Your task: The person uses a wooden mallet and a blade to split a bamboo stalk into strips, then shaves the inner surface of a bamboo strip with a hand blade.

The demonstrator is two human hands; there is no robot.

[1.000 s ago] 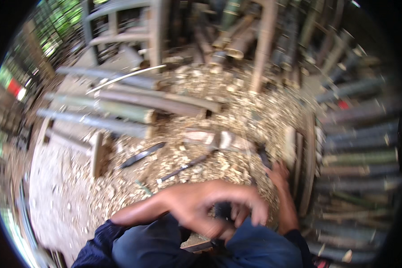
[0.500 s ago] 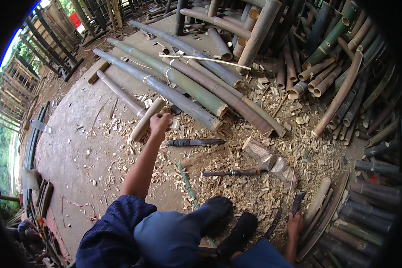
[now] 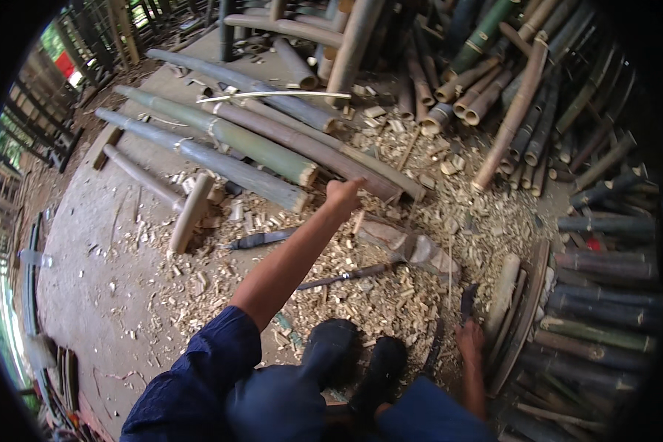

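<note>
A: Left hand (image 3: 342,197) first. Where is it placed?
B: Arm stretched out, hand just beside the near end of the brown bamboo pole (image 3: 295,146). Fingers seen partly curled; contact or grip cannot be told from this angle.
A: Right hand (image 3: 470,340)?
B: Held low, fingers wrapped around a dark knife-like tool (image 3: 468,300), tip pointed away from the body. Split wood lengths (image 3: 502,302) are seen just right of it.
A: And the poles?
B: Laid side by side on the concrete floor (image 3: 88,243), far ends toward its far left edge: brown, green (image 3: 243,144) and blue-grey (image 3: 228,166). A pale strip (image 3: 295,95) is laid across them.
A: Anything nearer?
B: A dark-handled knife (image 3: 254,241), part-covered by the left forearm; a dark rod (image 3: 361,273); a chopped log (image 3: 379,236), close beyond the rod. All are surrounded by wood chips (image 3: 412,295).
A: Floor's left side?
B: A T-shaped wooden piece (image 3: 191,214) is seen, set in from the left edge. Bamboo lengths (image 3: 604,300) are stacked far right.
</note>
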